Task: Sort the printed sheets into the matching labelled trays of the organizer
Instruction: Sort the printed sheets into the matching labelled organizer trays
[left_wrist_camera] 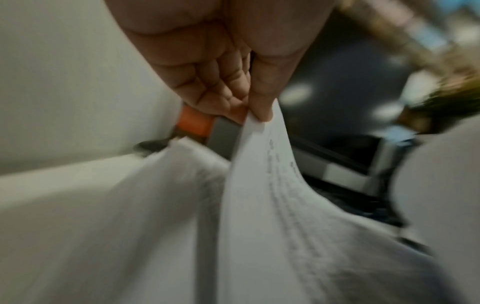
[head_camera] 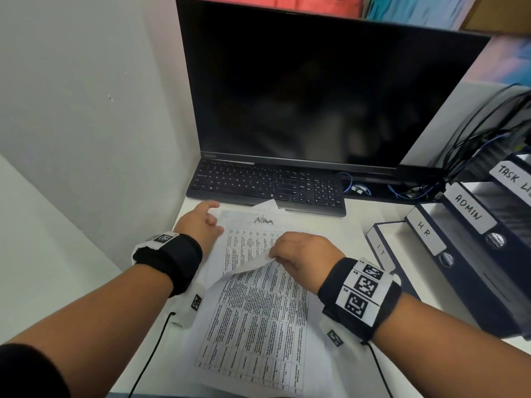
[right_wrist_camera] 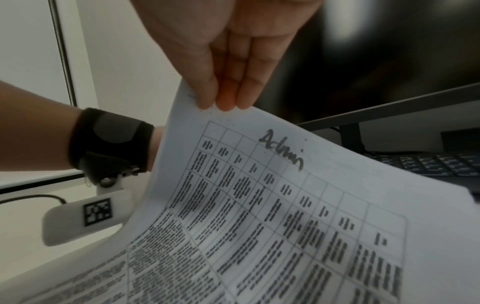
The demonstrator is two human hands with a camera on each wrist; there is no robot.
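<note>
A pile of printed table sheets [head_camera: 258,311] lies on the white desk in front of me. My right hand [head_camera: 277,258] pinches the corner of the top sheet [right_wrist_camera: 285,205] and curls it up off the pile; "Admin" is handwritten at its head [right_wrist_camera: 283,152]. The sheet underneath [head_camera: 250,234] also shows a handwritten word at its top. My left hand [head_camera: 214,215] is at the pile's far left edge and pinches a sheet edge [left_wrist_camera: 259,164] between thumb and fingers [left_wrist_camera: 259,98]. The dark organizer [head_camera: 474,277] stands to the right, with trays labelled IT [head_camera: 380,249], H.R. [head_camera: 425,229], ADMIN [head_camera: 468,206] and TASK [head_camera: 511,176].
A black keyboard [head_camera: 267,186] sits just beyond the sheets under a dark monitor [head_camera: 316,90]. Black and blue cables [head_camera: 474,150] hang behind the organizer. A white wall [head_camera: 86,110] closes off the left side, and the desk's left edge runs beside my left wrist.
</note>
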